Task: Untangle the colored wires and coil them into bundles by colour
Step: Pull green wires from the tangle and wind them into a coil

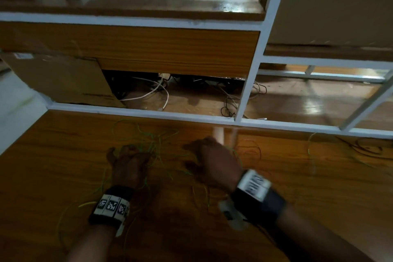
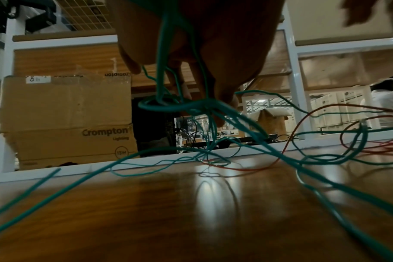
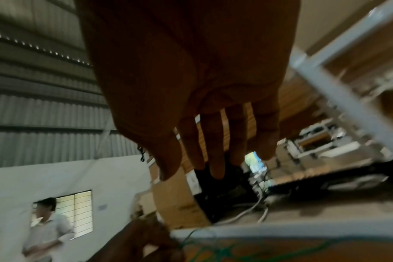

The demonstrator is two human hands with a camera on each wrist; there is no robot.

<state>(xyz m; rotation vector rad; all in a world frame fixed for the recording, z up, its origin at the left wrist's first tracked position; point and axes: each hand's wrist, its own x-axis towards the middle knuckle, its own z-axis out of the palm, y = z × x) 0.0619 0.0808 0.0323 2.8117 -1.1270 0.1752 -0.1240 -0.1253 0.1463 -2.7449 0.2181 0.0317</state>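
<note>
A tangle of green wires (image 1: 148, 147) lay spread over the middle of the wooden table (image 1: 319, 198), with red wires (image 2: 303, 124) looped through it toward the right. The left hand (image 1: 127, 166) was curled round a bunch of the green strands, which gathered into a knot just below its fingertips (image 2: 220, 99) and ran down onto the table in several directions. The right hand (image 1: 214, 161) hovered just beside it, blurred, its fingers (image 3: 215, 141) straight and slightly spread, gripping nothing. Both wrists wore black bands with printed markers. Beyond the table's white edge stood a cardboard box (image 2: 65, 120) and a white-framed shelf (image 1: 255, 66), with loose white cables (image 1: 148, 93) on the floor beneath.
</note>
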